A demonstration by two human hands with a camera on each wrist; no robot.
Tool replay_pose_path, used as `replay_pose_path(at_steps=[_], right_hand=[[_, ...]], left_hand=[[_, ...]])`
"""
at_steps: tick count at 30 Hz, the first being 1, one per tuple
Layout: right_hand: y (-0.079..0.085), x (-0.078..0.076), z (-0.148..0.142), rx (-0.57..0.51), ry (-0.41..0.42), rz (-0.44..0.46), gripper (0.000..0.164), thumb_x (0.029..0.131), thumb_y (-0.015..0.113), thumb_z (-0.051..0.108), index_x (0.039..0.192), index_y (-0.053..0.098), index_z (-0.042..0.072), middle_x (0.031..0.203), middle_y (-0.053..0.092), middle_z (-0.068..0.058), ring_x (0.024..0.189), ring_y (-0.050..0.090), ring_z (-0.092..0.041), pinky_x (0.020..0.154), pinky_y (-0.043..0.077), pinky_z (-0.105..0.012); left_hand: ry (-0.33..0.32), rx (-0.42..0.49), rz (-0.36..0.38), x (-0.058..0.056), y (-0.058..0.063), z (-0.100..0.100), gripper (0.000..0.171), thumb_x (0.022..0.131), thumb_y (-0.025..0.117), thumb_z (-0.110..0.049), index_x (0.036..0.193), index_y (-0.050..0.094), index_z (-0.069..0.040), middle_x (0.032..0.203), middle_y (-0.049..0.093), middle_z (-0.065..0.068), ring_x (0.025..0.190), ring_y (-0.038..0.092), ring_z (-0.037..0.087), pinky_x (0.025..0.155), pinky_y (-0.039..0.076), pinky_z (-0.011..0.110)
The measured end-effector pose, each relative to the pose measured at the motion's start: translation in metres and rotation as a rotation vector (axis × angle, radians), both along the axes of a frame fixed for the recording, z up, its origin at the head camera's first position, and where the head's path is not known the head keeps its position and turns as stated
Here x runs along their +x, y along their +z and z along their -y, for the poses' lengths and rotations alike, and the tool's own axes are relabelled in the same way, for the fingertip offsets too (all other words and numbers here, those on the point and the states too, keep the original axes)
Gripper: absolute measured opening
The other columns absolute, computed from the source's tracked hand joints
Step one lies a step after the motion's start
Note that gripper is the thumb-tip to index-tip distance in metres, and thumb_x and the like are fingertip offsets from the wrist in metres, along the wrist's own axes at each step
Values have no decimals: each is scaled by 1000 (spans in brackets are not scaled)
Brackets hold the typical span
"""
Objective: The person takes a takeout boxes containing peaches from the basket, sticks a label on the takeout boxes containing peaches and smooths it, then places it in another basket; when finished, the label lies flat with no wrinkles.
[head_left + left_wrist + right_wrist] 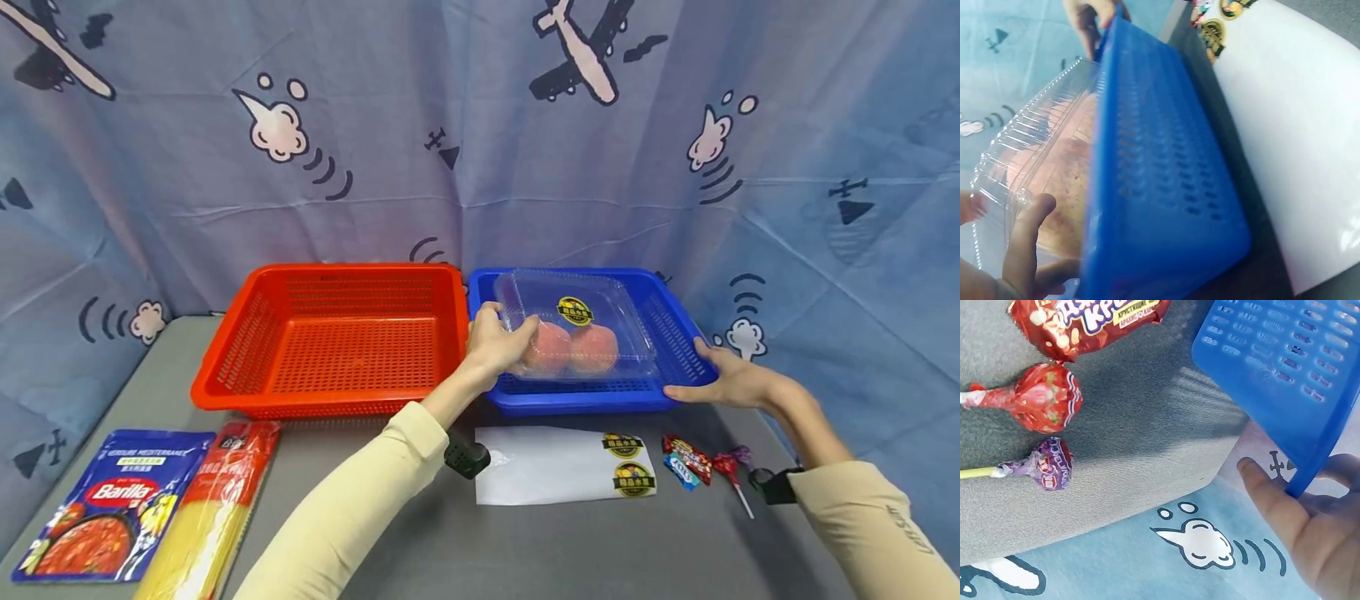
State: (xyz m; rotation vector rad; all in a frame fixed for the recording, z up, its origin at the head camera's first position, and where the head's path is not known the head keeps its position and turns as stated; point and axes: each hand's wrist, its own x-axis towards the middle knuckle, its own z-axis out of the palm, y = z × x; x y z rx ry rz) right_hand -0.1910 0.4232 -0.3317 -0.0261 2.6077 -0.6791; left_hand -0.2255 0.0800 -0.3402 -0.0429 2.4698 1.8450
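In the head view my left hand (495, 340) grips the left side of a clear plastic clamshell box (600, 293), its thumb over the lid. Round pinkish fruit (595, 348), like peaches, shows through the plastic, and a black-and-yellow sticker (575, 311) marks the lid. The box sits tilted within the blue basket (577, 403), overlapping its front left part. At the basket's right front corner, my right hand (723, 377) holds the rim. The right wrist view shows the thumb on one side of that rim (1319, 467) and fingers on the other.
A red basket (352, 408) stands left of the blue one. In front lie a white sheet with stickers (540, 467), wrapped candies (688, 458) and lollipops (726, 465). At the left are a Barilla sauce pouch (112, 508) and a spaghetti pack (202, 517). A patterned curtain (375, 208) hangs behind.
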Motion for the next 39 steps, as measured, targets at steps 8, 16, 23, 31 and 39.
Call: replay_pose_path(at_steps=[8, 16, 23, 31, 39], right_hand=[[-4, -1, -1, 11, 21, -8, 120, 95, 68, 49, 152, -13, -19, 155, 13, -50, 143, 21, -63, 113, 28, -73], [-4, 1, 2, -22, 11, 0, 121, 95, 70, 48, 153, -15, -17, 157, 1, -50, 145, 8, -66, 114, 22, -75], [-1, 0, 2, -39, 2, 17, 123, 93, 71, 47, 154, -16, -15, 156, -11, -49, 145, -4, -67, 114, 16, -77], [0, 2, 1, -25, -5, 17, 122, 93, 71, 48, 154, -13, -15, 156, -11, -50, 145, -4, -67, 114, 14, -78], [-1, 6, 4, 60, 2, -62, 121, 92, 71, 54, 156, -6, -15, 156, -7, -51, 144, 0, -69, 112, 16, -79]], left_hand=[[-61, -99, 27, 3, -13, -9, 70, 97, 65, -33, 150, 40, 7, 146, 55, 25, 136, 55, 36, 114, 48, 45], [-290, -169, 66, 2, -10, 2, 117, 87, 76, -48, 165, 1, -4, 169, 24, 20, 157, 26, 34, 126, 29, 49], [-415, -231, 133, 4, -6, 4, 107, 93, 74, -24, 163, -3, -1, 170, 15, 21, 137, 50, 33, 114, 46, 45], [-461, -95, 200, 0, -9, 7, 83, 104, 58, -28, 163, 8, 2, 173, 12, 14, 160, 15, 28, 130, 20, 46], [-539, -227, -6, 11, -5, 23, 76, 105, 53, -32, 161, 18, 4, 170, 21, 17, 158, 24, 29, 130, 21, 43]])
